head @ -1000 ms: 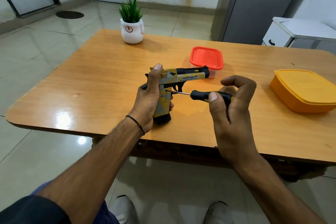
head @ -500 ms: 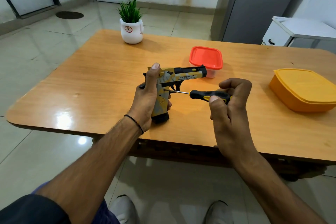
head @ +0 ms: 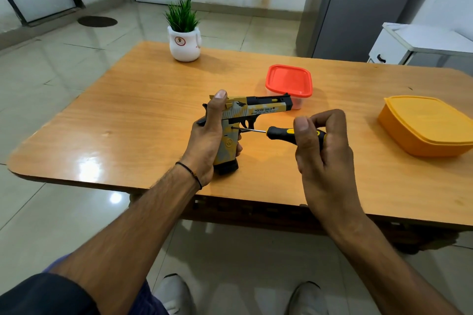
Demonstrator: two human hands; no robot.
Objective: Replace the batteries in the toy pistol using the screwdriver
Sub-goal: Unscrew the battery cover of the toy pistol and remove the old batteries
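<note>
A wooden counter (head: 133, 120) stands on a pale tiled floor, and a person sits at its near edge with both forearms reaching out over it. The left hand (head: 207, 140) holds the toy pistol (head: 258, 107) near the middle of the counter. Its grip is clamped around the handle from the left side, and the thumb is stretched up along the rear of the slide. The pistol stands upright with the barrel pointing to the right, and its black base is at the counter surface. A thin black band (head: 190, 174) goes around the left wrist. The right hand (head: 322, 158) is raised just beside the pistol, with the wrist bent upward. Its grip is pinched on the black and yellow handle of the screwdriver (head: 279, 133), thumb on the near side and fingers curled over the far side. The screwdriver lies almost level, and its tip meets the side of the pistol handle behind the trigger. Behind the pistol is a box with a red lid (head: 289, 80). An orange box (head: 425, 123) is at the right, and a potted plant (head: 183, 38) is at the far edge.
</note>
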